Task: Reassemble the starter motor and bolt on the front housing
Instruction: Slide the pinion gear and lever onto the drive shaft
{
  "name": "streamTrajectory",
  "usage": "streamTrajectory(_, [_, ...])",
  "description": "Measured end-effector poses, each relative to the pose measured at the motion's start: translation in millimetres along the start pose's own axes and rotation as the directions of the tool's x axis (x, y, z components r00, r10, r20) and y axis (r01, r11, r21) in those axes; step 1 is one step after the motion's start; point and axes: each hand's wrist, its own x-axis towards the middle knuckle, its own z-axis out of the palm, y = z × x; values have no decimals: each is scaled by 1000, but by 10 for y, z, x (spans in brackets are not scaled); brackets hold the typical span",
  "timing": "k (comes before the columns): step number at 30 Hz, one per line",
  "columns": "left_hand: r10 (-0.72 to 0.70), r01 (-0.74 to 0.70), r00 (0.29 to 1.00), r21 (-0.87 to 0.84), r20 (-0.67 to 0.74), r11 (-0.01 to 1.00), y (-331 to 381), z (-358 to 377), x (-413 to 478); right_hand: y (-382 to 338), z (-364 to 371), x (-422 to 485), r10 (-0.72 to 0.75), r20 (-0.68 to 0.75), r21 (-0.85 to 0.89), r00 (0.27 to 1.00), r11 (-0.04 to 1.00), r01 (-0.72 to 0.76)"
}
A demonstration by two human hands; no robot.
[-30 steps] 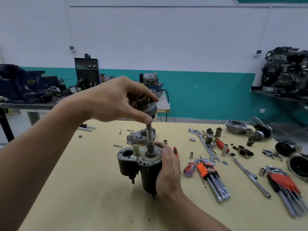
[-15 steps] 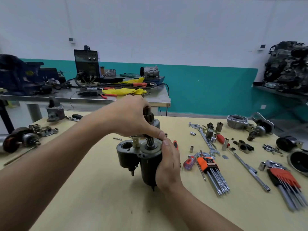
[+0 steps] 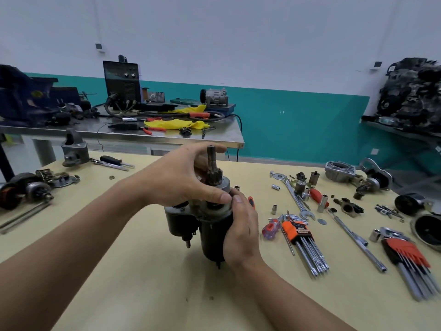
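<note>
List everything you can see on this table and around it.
motor: one, black, upright, table centre
shaft: one, steel, standing out of motor top
hex key sets: two, orange holders, right of motor
wrench: one, silver, right of motor
sockets: several, silver, scattered right
casting: one, grey, table's far left
table: one, yellow
bench: one, steel, behind
welder: one, black, on bench
left grip: around shaft
right grip: around motor body
</note>
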Motion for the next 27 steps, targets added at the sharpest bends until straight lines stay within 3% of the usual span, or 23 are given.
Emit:
streamTrajectory(6, [85, -47, 985, -241, 149, 969, 17, -3, 35, -11, 7, 7, -4, -6, -32, 1000, 999, 3])
streamTrajectory(11, [64, -2, 960, -223, 271, 975, 23, -80, 30, -27, -29, 7, -27, 5, 4, 1000, 1000, 27])
streamTrajectory(17, [37, -43, 998, -126, -46, 991, 136, 35, -109, 7, -30, -5, 33, -29, -38, 999, 999, -34])
streamTrajectory(20, [28, -35, 952, -19, -304, 999, 219, 164, -127, -3, -15, 4, 16, -22, -84, 1000, 996, -18])
streamTrajectory(22, [47, -30, 930, 53, -364, 998, 241, 211, -116, -6, -8, 13, 8, -16, -73, 1000, 997, -10])
streamTrajectory(27, [-62, -78, 928, -355, -367, 932, -137, -117, 19, 22, -38, 27, 18, -33, -13, 999, 1000, -19])
